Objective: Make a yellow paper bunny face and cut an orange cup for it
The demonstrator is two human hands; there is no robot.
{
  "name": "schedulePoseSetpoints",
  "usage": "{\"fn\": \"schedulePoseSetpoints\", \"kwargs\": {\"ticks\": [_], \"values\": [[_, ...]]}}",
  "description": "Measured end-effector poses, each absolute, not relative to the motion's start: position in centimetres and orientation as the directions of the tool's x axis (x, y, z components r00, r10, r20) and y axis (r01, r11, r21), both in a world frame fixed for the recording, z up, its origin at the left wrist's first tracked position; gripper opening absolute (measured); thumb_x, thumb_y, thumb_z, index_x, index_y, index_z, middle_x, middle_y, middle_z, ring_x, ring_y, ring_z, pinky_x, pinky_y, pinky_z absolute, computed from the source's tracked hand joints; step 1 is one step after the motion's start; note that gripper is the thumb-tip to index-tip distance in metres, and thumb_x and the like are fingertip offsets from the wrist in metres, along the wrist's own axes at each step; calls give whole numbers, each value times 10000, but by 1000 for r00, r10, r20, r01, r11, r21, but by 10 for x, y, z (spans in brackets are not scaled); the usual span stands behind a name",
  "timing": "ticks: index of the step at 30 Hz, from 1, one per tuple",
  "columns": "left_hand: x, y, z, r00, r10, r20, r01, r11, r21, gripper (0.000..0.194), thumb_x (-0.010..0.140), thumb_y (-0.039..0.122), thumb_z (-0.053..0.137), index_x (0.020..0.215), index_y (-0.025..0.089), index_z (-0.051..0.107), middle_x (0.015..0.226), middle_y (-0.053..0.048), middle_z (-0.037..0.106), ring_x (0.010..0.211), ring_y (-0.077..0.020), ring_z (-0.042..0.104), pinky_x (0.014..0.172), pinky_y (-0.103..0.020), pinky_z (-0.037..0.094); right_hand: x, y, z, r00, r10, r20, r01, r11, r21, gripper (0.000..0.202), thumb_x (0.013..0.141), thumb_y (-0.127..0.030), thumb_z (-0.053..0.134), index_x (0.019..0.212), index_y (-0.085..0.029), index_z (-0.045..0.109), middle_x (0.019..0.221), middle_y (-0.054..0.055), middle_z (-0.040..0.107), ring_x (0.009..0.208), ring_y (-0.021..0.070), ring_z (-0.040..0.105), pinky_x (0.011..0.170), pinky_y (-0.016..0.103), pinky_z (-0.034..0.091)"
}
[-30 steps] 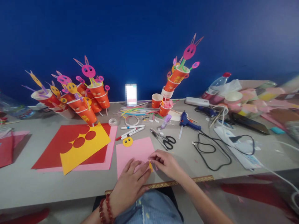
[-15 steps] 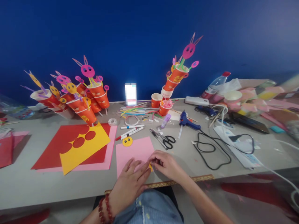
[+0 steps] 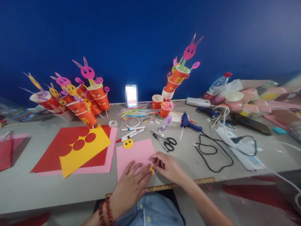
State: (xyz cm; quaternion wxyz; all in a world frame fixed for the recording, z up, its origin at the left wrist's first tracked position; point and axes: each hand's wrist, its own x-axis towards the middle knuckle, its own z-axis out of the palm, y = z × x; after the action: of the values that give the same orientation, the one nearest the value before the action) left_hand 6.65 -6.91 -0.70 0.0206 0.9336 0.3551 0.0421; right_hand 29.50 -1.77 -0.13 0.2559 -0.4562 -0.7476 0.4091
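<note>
Your left hand (image 3: 131, 185) lies flat, fingers spread, on the pink sheet (image 3: 136, 153) at the near edge of the bench (image 3: 23, 188). Your right hand (image 3: 168, 166) pinches a small yellow piece (image 3: 151, 169) at the sheet's right edge, fingers closed on it. A yellow disc (image 3: 128, 143) sits at the sheet's far left corner. Scissors (image 3: 164, 141) lie just beyond your right hand, markers (image 3: 131, 133) and a glue gun (image 3: 188, 124) farther back. A black cord (image 3: 211, 150) loops to the right. Red and yellow paper (image 3: 80, 147) covers the bench to your left, with decorated cups (image 3: 89, 103) behind. Bare bench shows along the near-left edge.
</note>
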Motion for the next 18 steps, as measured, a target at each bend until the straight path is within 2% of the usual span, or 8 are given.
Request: {"fn": "schedulePoseSetpoints", "kwargs": {"ticks": [4, 8, 13, 18], "values": [[65, -68, -7, 752, 655, 67, 652, -755, 63, 528, 1006, 467, 437, 1488, 258, 381, 1601, 31, 315, 1336, -280, 372, 1158, -523, 216, 295, -20, -7, -380, 925, -6, 408, 163, -898, 215, 855, -161, 586, 1058, -204, 641, 944, 43, 676, 640, 127, 615, 583, 228, 486], [64, -67, -7, 758, 648, 71, 645, -762, 58, 531, 1006, 459, 440, 1495, 264, 372, 1600, 23, 318, 1327, -286, 380, 1148, -524, 225, 294, -22, -3, -404, 914, 39, 442, 232, -866, 109, 880, -172, 585, 941, -205, 669, 878, 35, 656, 691, 143, 607, 595, 225, 461], [64, -67, -6, 757, 650, 62, 647, -760, 65, 546, 994, 455, 470, 1495, 265, 367, 1590, 15, 340, 1332, -288, 383, 1143, -532, 243, 294, -24, 4, -412, 908, 72, 448, 271, -852, 93, 886, -165, 588, 898, -202, 673, 819, 23, 652, 701, 152, 597, 628, 238, 447], [65, -66, -4, 748, 661, 61, 654, -750, 97, 512, 977, 454, 516, 1453, 291, 424, 1570, 16, 377, 1330, -269, 400, 1163, -511, 241, 306, -13, 9, -357, 924, 138, 502, 315, -806, 136, 929, -244, 552, 892, -208, 677, 835, 41, 675, 778, 189, 632, 693, 269, 471]]}}
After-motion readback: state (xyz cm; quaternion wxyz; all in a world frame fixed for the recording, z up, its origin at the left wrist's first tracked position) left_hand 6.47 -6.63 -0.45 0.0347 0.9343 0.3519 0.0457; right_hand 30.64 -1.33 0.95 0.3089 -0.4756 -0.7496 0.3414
